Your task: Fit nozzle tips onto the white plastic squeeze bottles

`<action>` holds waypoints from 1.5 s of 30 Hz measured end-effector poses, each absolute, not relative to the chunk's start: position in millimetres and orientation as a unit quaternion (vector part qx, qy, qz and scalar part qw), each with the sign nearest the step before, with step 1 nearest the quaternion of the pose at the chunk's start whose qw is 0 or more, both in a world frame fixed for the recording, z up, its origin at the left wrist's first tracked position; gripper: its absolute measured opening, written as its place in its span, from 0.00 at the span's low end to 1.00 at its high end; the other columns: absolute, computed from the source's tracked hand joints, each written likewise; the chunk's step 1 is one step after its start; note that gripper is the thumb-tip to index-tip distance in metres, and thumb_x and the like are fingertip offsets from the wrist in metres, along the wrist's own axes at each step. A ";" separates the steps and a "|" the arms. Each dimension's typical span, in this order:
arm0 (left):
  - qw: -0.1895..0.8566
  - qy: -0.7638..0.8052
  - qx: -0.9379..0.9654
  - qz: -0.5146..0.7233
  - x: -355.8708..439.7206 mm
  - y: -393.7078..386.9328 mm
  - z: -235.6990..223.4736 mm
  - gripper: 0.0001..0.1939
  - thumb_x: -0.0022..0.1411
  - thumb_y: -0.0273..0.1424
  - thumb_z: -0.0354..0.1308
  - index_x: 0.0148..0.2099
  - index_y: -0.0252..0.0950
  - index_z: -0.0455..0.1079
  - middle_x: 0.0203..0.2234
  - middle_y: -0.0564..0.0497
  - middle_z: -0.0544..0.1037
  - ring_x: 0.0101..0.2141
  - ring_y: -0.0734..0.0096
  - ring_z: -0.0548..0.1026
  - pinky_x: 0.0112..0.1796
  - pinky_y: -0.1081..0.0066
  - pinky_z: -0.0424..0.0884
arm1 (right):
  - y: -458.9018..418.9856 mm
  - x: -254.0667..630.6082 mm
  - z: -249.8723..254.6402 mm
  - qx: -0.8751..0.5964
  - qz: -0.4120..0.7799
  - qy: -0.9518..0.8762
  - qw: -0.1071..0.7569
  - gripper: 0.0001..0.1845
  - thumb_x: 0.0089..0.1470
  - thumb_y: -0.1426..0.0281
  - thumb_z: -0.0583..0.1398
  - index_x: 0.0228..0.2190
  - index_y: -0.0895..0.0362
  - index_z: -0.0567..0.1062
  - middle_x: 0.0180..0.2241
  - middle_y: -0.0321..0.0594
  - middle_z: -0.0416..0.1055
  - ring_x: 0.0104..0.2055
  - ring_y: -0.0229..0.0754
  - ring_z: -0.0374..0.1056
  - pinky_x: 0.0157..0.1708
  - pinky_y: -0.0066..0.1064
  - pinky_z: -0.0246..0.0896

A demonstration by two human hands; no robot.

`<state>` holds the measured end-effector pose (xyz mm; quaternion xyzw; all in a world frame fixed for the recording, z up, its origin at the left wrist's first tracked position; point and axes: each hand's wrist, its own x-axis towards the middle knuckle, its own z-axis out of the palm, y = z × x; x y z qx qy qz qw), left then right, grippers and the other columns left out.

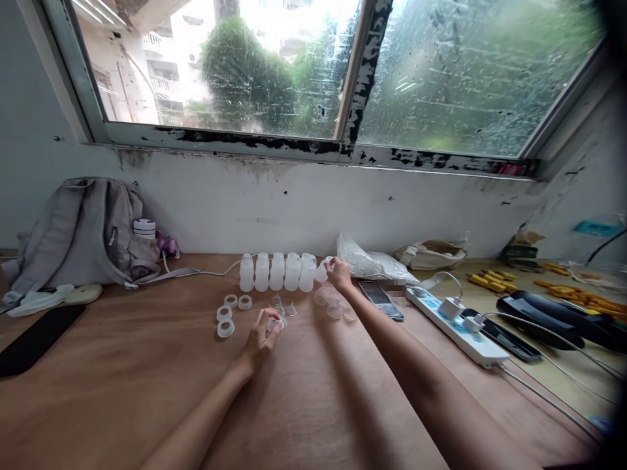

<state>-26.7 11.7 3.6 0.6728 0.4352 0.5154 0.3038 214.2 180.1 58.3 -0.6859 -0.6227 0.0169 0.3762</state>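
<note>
Several small frosted baby bottles (277,271) stand side by side in a row near the wall. My right hand (339,274) is closed at the row's right end, fingertips on a frosted white piece (322,269); whether that is a bottle or a cover I cannot tell. My left hand (262,336) pinches a small clear bottle nipple (278,324), partly hidden by the fingers. Just beyond it other clear nipples (290,309) sit on the table. White screw rings (225,328) lie left of that hand. Clear rounded caps (334,309) lie below my right hand.
A phone (382,300) and a white power strip (455,329) with plugs lie to the right. Behind them are a plastic bag (367,261) and a pale pouch (434,253). A grey backpack (81,232) and a black flat item (34,339) occupy the left.
</note>
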 end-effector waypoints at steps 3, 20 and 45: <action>0.306 0.436 0.669 0.519 -24.7 9.4 3.0 0.05 0.59 0.32 0.48 0.39 0.39 0.61 0.36 0.50 0.68 0.35 0.69 0.69 0.35 0.70 0.65 | 170.6 217.3 71.9 -0.682 -0.018 -0.590 0.432 0.13 0.48 0.65 0.53 0.35 0.60 0.65 0.35 0.48 0.65 0.39 0.49 0.62 0.37 0.37 0.55; 0.477 0.416 0.541 0.554 -7.8 3.4 2.7 0.12 0.50 0.32 0.59 0.39 0.35 0.66 0.34 0.49 0.73 0.36 0.67 0.72 0.39 0.70 0.66 | 28.8 179.1 17.7 -0.406 0.038 -0.759 0.508 0.22 0.47 0.70 0.57 0.44 0.57 0.58 0.37 0.44 0.64 0.37 0.44 0.63 0.36 0.36 0.61; 0.541 0.432 0.408 0.595 -3.5 3.9 5.3 0.13 0.50 0.37 0.59 0.36 0.34 0.68 0.29 0.50 0.73 0.30 0.71 0.71 0.33 0.72 0.69 | 12.0 174.3 4.3 -0.469 0.118 -0.801 0.353 0.32 0.40 0.79 0.58 0.49 0.48 0.65 0.36 0.41 0.61 0.40 0.46 0.57 0.41 0.38 0.59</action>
